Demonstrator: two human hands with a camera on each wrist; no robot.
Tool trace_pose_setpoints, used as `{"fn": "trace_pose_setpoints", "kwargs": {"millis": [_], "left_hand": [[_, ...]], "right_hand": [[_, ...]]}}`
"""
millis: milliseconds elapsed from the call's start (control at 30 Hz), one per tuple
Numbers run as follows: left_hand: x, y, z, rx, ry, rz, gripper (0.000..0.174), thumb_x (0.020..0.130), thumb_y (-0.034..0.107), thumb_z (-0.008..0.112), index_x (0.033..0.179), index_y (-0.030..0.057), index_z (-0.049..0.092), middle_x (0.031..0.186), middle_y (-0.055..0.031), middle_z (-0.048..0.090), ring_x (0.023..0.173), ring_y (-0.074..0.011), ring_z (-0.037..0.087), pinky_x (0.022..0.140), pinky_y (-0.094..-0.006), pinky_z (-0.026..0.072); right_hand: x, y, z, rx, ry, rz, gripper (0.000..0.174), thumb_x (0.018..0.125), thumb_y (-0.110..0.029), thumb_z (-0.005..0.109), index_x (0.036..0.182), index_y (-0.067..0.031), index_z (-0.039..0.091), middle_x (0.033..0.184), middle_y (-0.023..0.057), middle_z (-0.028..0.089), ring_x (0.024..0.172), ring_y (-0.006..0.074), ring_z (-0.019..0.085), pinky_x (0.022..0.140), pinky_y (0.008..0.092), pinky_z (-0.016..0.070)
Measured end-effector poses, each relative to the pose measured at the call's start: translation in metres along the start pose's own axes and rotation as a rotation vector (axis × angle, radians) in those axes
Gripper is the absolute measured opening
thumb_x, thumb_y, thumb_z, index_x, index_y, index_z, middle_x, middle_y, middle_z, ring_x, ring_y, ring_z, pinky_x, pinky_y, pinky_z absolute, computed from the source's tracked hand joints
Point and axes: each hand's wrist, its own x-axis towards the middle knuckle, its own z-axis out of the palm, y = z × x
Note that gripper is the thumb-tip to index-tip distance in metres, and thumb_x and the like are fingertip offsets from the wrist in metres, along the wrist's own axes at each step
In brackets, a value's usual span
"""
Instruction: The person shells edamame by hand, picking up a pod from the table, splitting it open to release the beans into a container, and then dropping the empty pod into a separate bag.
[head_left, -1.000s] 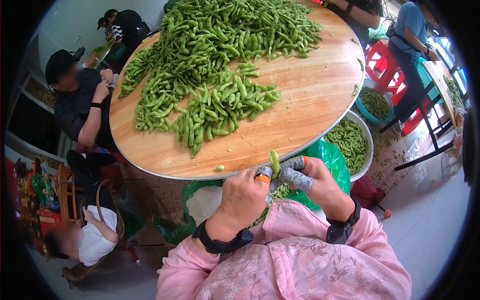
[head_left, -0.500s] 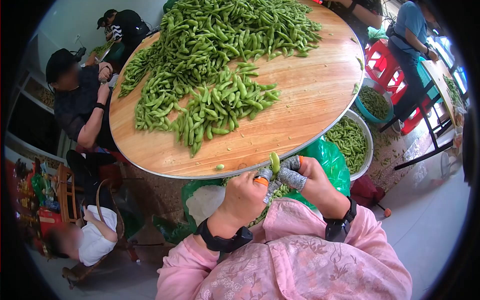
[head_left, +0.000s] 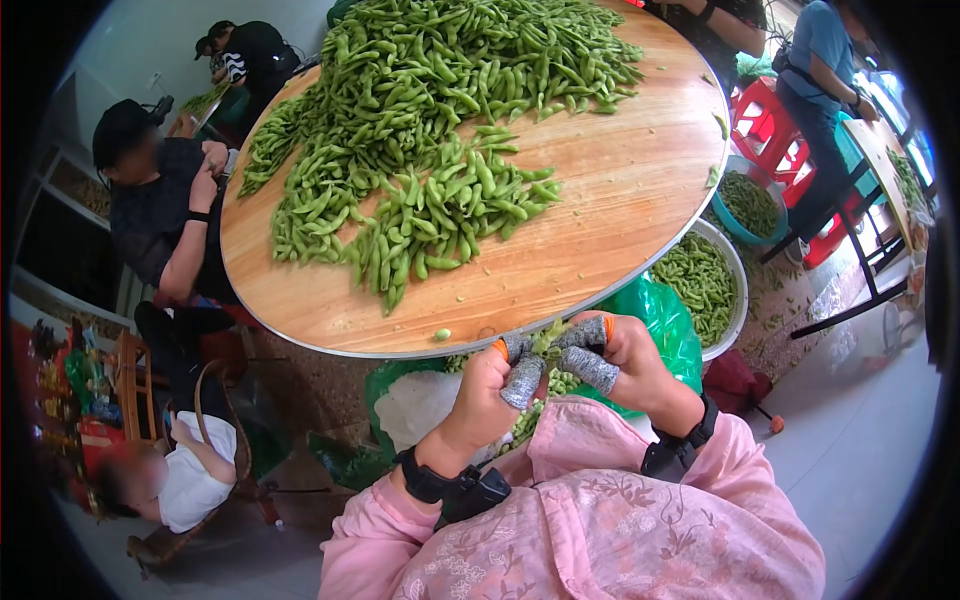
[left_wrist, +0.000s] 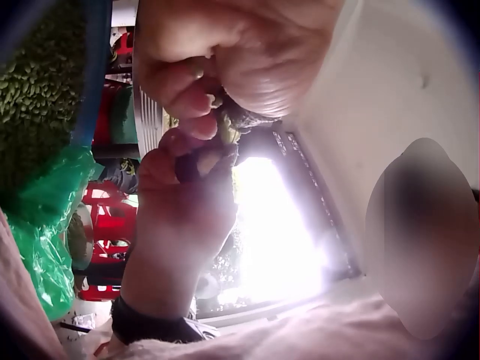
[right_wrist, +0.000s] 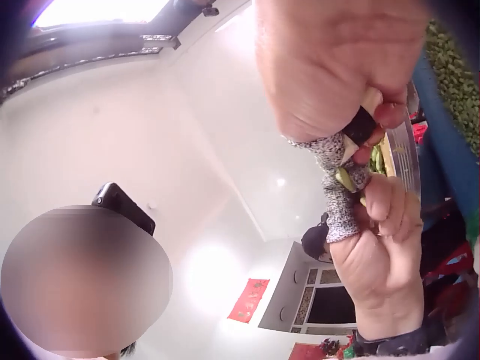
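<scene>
Close below the table edge, both hands pinch one green edamame pod (head_left: pixel 547 340) between grey knitted finger sleeves. The left hand (head_left: pixel 486 392) has its sleeved thumb alongside the pod, with an orange band on a finger. From the other side the right hand (head_left: pixel 640 362) grips the pod with sleeved thumb and forefinger. In the right wrist view a bit of green pod (right_wrist: pixel 345 178) shows between the sleeved fingertips. Much of the pod is hidden by the fingers. Loose shelled beans (head_left: pixel 562 384) lie beneath the hands.
A round wooden table (head_left: pixel 620 200) carries a large heap of edamame pods (head_left: pixel 420 110). Right of the hands are a green plastic bag (head_left: pixel 655 320) and a white basin (head_left: pixel 740 300) of pods. Other people sit around, one person (head_left: pixel 165 200) at the table's left.
The pod stood upright between the hands and now sits lower, mostly covered by the fingers. The left hand has turned, bringing its sleeved thumb into view.
</scene>
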Motion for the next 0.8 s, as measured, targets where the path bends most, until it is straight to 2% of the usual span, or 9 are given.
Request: {"fn": "trace_pose_setpoints", "kwargs": {"millis": [100,233,300,433,500,600,667,733,800], "left_hand": [[0.003,-0.004,-0.002,0.185,-0.015,0.108,0.019,0.08,0.002,0.051,0.098,-0.0009,0.053,0.071,0.0003,0.054,0.061,-0.0033,0.047,0.054,-0.0176,0.0382],[0.001,0.007,0.005,0.131,0.053,0.197,0.021,0.078,-0.001,0.051,0.1,-0.0023,0.051,0.077,-0.0014,0.056,0.069,-0.0058,0.051,0.062,-0.0198,0.0424],[-0.004,0.011,-0.003,0.478,0.063,0.139,0.021,0.078,-0.003,0.05,0.099,-0.003,0.051,0.083,-0.0028,0.057,0.077,-0.0084,0.053,0.07,-0.0217,0.0441],[0.001,0.01,0.004,0.286,0.063,0.138,0.02,0.078,-0.004,0.05,0.098,-0.0034,0.051,0.083,-0.0022,0.057,0.077,-0.0074,0.052,0.069,-0.0208,0.0435],[0.001,0.002,0.003,0.299,0.093,0.228,0.017,0.079,-0.002,0.049,0.096,-0.0035,0.051,0.078,-0.0008,0.056,0.069,-0.0052,0.049,0.061,-0.0189,0.0416],[0.001,-0.004,-0.003,0.3,0.05,0.182,0.015,0.08,-0.001,0.048,0.094,-0.002,0.052,0.075,0.0004,0.055,0.062,-0.0033,0.046,0.054,-0.0169,0.0374],[-0.001,0.003,-0.002,0.251,0.037,0.165,0.013,0.082,0.0,0.046,0.093,0.0006,0.053,0.076,0.0007,0.055,0.061,-0.0019,0.046,0.052,-0.0161,0.0357],[-0.002,0.013,0.0,0.101,-0.017,-0.098,0.014,0.082,0.001,0.045,0.094,0.0021,0.052,0.076,0.0017,0.054,0.062,-0.0015,0.047,0.052,-0.016,0.036],[-0.001,0.009,0.003,0.033,0.016,-0.121,0.015,0.083,0.001,0.045,0.095,0.0025,0.052,0.076,0.0015,0.054,0.062,-0.0021,0.047,0.052,-0.0164,0.0369]], "right_hand": [[-0.001,0.003,0.003,0.184,0.012,0.125,0.012,0.078,-0.01,0.058,0.082,0.0017,0.057,0.072,0.0049,0.058,0.065,0.0066,0.047,0.059,0.0248,0.0421],[0.0,0.0,0.004,0.209,0.01,0.203,0.011,0.077,-0.007,0.057,0.084,0.0023,0.058,0.068,0.0061,0.056,0.065,0.0055,0.044,0.059,0.0241,0.0415],[0.0,-0.003,0.004,0.195,-0.001,0.201,0.011,0.077,-0.005,0.057,0.085,0.0026,0.058,0.068,0.0066,0.055,0.065,0.005,0.043,0.058,0.0239,0.0413],[-0.001,-0.008,0.003,0.014,-0.015,0.141,0.011,0.074,-0.002,0.057,0.084,0.0036,0.057,0.067,0.0071,0.054,0.064,0.0058,0.043,0.058,0.0243,0.0411],[-0.002,-0.007,0.004,-0.012,-0.022,0.153,0.011,0.073,-0.001,0.058,0.083,0.0037,0.057,0.066,0.0073,0.054,0.063,0.0064,0.043,0.058,0.0245,0.041],[-0.004,0.0,0.004,-0.018,-0.012,0.202,0.012,0.07,0.0,0.058,0.081,0.0036,0.057,0.075,0.0097,0.056,0.064,0.0101,0.047,0.059,0.0258,0.0416],[-0.004,-0.001,0.004,-0.148,-0.005,0.001,0.014,0.067,0.0,0.06,0.081,0.0029,0.058,0.09,0.0125,0.057,0.074,0.0176,0.055,0.066,0.0282,0.0438],[-0.001,-0.005,0.005,-0.199,-0.014,-0.055,0.015,0.066,0.0,0.061,0.081,0.0025,0.059,0.096,0.013,0.056,0.081,0.0214,0.055,0.07,0.0299,0.0441],[0.0,-0.006,0.006,-0.251,-0.02,-0.112,0.016,0.065,-0.001,0.062,0.081,0.0021,0.06,0.102,0.0136,0.055,0.087,0.0252,0.056,0.074,0.0315,0.0445]]}}
